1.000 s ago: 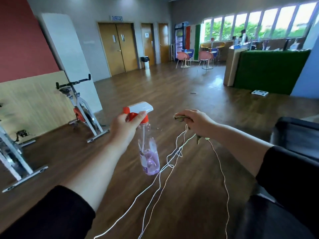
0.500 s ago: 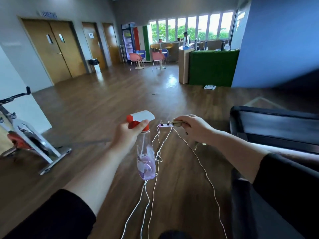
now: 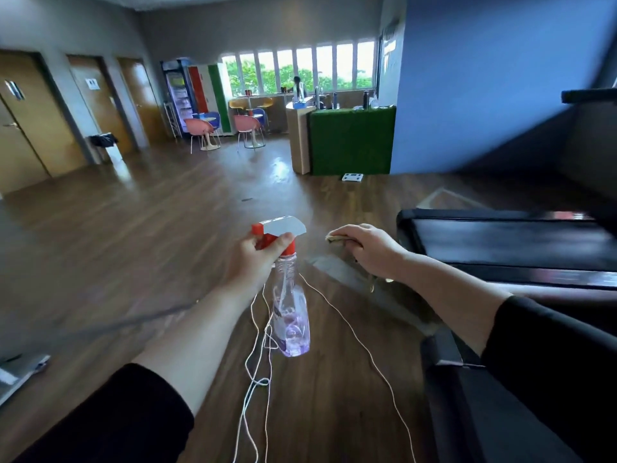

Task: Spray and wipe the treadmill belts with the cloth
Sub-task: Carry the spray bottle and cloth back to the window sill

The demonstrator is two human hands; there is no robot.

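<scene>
Your left hand (image 3: 257, 259) grips the bottle (image 3: 289, 315), your right hand (image 3: 367, 245) the cloth (image 3: 334, 238); loose cords (image 3: 263, 372) underfoot could trip you before the belt (image 3: 500, 242).

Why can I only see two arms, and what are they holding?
The camera sits on a person's head and looks forward and down, so only their arms show. The left hand grips a spray bottle with a little purple liquid in it. The right hand holds a small cloth. The black belt on the right belongs to a treadmill, the thing to be cleaned. Thin white cords trail below the hands, over a wooden floor. Pink chairs stand far away.
</scene>
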